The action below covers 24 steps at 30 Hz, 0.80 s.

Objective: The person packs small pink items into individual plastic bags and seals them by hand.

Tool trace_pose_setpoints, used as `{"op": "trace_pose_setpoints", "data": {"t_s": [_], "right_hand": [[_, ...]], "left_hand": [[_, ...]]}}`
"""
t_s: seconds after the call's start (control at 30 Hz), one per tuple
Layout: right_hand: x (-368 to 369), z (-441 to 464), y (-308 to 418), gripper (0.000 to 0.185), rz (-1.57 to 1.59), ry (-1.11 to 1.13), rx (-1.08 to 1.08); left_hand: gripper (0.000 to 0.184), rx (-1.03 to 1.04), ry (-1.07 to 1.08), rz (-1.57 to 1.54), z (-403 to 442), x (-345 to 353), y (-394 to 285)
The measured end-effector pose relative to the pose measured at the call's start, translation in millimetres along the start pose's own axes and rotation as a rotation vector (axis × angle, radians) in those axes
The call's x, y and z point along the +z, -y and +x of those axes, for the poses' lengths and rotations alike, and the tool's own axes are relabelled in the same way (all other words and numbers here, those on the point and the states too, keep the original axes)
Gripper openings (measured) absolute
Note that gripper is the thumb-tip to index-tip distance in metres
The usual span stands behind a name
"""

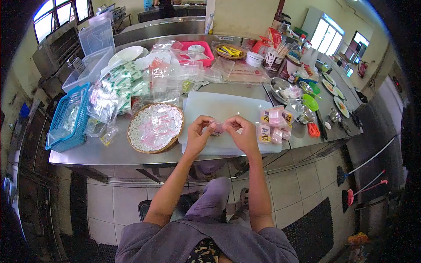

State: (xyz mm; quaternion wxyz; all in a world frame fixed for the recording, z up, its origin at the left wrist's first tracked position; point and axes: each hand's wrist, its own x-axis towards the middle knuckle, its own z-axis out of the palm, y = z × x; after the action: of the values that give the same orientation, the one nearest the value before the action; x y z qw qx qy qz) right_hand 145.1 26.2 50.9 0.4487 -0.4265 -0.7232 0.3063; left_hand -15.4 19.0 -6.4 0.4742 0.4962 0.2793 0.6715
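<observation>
My left hand point(200, 131) and my right hand point(242, 133) meet over a white cutting board point(215, 103). Between their fingertips they pinch the upper edge of a small clear zip bag point(217, 127); what it contains is mostly hidden. Left of the board sits a round wicker basket point(131, 136) lined with a white lace doily, holding several flat clear bags with pink edges point(158, 128). On the board's right side, close to my right hand, lies a pile of small packets marked "ZIP" point(275, 124).
A blue plastic basket point(66, 117) and heaped plastic packaging point(116, 87) crowd the left of the steel counter. Behind are a pink tray point(209, 53) and a basket of yellow sachets point(230, 51). Bowls, red scissors point(313, 130) and plates point(341, 106) stand right.
</observation>
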Motion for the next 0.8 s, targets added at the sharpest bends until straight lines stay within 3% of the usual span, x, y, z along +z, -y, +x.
{"op": "trace_pose_setpoints", "data": {"t_s": [0.27,0.8], "right_hand": [[6.7,-1.8,0.5,0.014,0.003,-0.131,-0.027],[14.9,-2.6,10.0,0.012,-0.077,-0.078,-0.174]], "left_hand": [[0.013,0.067,-0.054,0.008,-0.8,-2.2,-0.6],[0.014,0.068,-0.047,0.02,-0.3,-2.5,1.1]]}}
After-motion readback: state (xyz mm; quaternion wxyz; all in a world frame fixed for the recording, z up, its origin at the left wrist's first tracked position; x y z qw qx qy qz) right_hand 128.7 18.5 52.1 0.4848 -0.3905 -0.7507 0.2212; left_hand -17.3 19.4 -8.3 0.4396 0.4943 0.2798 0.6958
